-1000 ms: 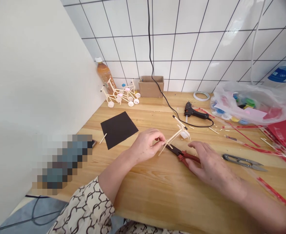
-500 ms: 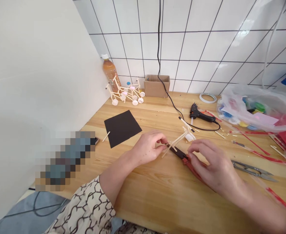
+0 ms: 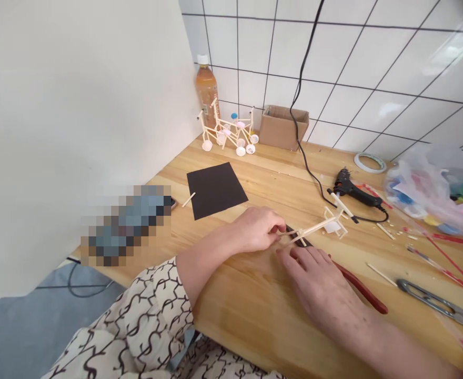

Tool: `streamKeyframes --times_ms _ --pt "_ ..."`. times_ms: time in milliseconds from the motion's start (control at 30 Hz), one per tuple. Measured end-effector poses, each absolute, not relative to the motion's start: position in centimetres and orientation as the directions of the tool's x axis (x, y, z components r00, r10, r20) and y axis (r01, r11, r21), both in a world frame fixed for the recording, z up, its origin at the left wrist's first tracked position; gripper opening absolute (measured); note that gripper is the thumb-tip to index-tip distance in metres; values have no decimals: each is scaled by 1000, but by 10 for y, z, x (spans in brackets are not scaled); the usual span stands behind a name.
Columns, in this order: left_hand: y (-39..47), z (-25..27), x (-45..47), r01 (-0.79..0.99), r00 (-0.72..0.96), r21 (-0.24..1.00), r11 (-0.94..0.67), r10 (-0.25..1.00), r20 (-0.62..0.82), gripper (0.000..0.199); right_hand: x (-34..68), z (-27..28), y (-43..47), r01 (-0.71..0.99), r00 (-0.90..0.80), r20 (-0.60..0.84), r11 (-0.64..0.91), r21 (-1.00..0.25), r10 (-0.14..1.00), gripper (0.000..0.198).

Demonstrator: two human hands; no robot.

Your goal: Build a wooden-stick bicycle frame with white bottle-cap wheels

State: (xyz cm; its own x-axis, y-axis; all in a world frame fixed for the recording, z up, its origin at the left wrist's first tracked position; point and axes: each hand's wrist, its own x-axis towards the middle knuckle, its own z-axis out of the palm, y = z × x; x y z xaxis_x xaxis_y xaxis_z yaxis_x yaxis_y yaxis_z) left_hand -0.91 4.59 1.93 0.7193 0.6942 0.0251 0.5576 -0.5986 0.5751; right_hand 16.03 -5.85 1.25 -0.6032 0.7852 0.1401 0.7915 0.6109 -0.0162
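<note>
Right of the picture's centre, one stick model (image 3: pixel 317 227) is being pinched narrowly at its left end by the left hand (image 3: pixel 257 230); one pair of pliers (image 3: pixel 361 287) is being partly covered by the right hand (image 3: pixel 316 279), whose grip cannot be told; one glue gun (image 3: pixel 354 192) is lying beyond

- We see bright, diffuse light and only faint shadows on the wooden tabletop (image 3: pixel 235 310)
- Glare whitens the tiled wall (image 3: pixel 369 58) at upper right, where wide-angle distortion skews it
- Top right corner darkens
- Coarse pixelation masks our view at left
</note>
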Motion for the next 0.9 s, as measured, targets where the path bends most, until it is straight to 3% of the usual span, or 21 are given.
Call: streamKeyframes --times_ms 200,900 --pt "49 14 -9 556 734 545 -627 679 32 20 160 1 -54 793 -608 148 607 54 780 40" --pt "50 11 -9 561 741 529 -636 671 21 16 158 1 -56 784 -619 197 613 94 761 30"
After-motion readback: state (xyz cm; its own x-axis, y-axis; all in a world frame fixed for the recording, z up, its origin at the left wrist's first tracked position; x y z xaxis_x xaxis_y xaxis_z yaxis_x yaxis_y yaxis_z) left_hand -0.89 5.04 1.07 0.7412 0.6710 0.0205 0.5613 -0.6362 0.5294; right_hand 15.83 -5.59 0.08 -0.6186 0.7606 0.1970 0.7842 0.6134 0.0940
